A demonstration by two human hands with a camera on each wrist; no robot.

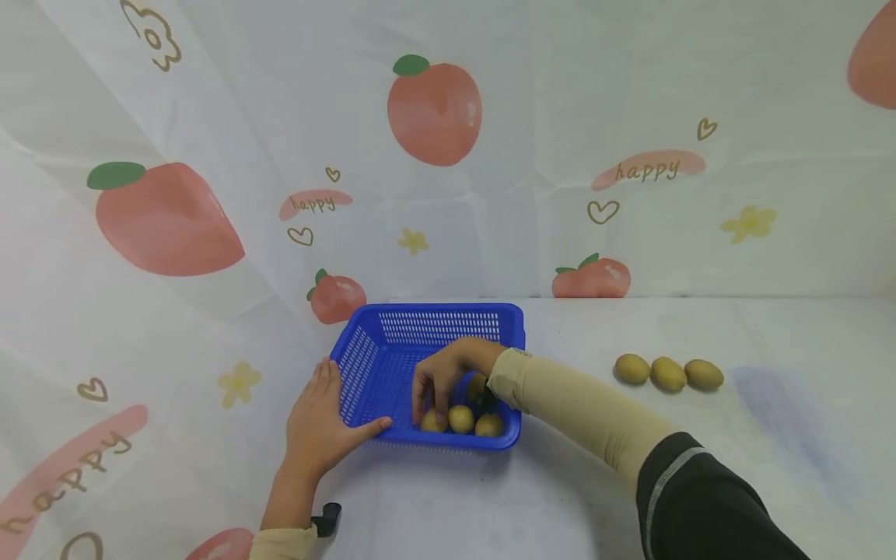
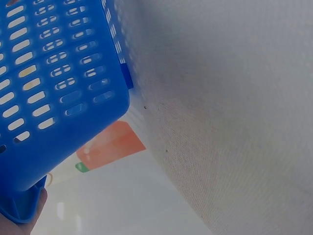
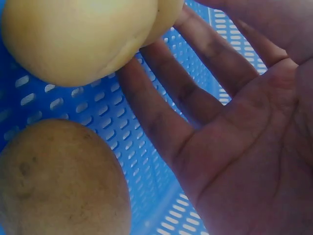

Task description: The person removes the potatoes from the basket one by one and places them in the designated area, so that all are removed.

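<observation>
A blue perforated plastic basket (image 1: 448,308) stands on the white-covered table. My left hand (image 1: 316,424) rests against its left front corner, fingers straight along the side and thumb over the front rim. In the left wrist view a bit of that hand (image 2: 36,213) touches the basket rim. My right hand (image 1: 441,379) reaches down inside, its fingers bent around the leftmost potato (image 1: 434,421) near the front wall. Beside it lie a middle potato (image 1: 460,419) and a right one (image 1: 488,425); another potato (image 1: 476,386) is partly hidden by the wrist. The right wrist view shows a potato (image 3: 63,181) close up.
Three more potatoes (image 1: 668,374) lie in a row on the table to the right of the basket. Behind stands a white cloth backdrop (image 1: 490,233) printed with peaches, and it runs down the left side too. A bluish stain (image 1: 784,420) marks the tablecloth on the right.
</observation>
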